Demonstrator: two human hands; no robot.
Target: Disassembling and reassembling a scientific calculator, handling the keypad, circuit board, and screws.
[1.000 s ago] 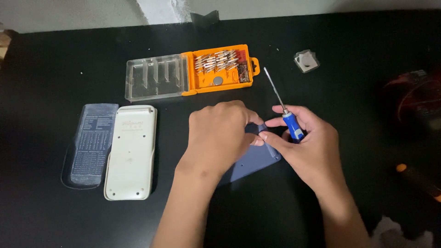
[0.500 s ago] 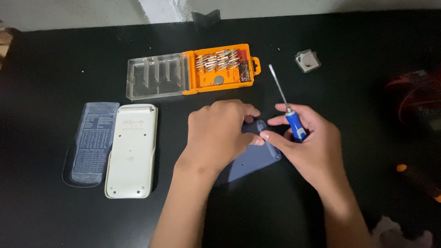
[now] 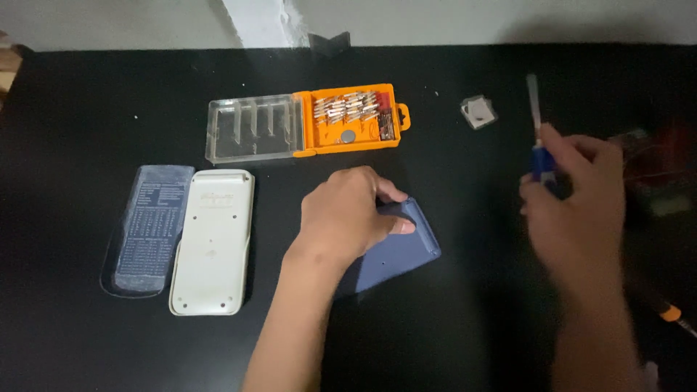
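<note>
Our left hand [image 3: 348, 218] presses the blue panel [image 3: 396, 250] flat mid-table; our right hand [image 3: 573, 192], near the right edge, grips the screwdriver [image 3: 537, 145]. Next we'd need its tip on a screw.

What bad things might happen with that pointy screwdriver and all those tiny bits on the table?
1. The right hand holds the blue-handled screwdriver with its thin shaft pointing away, and the hand looks blurred; a quick swing might poke something or scratch the black table.
2. The orange bit case lies open, so a bump could scatter the small bits.
3. The left hand only presses the blue panel flat, so it might slide.
</note>
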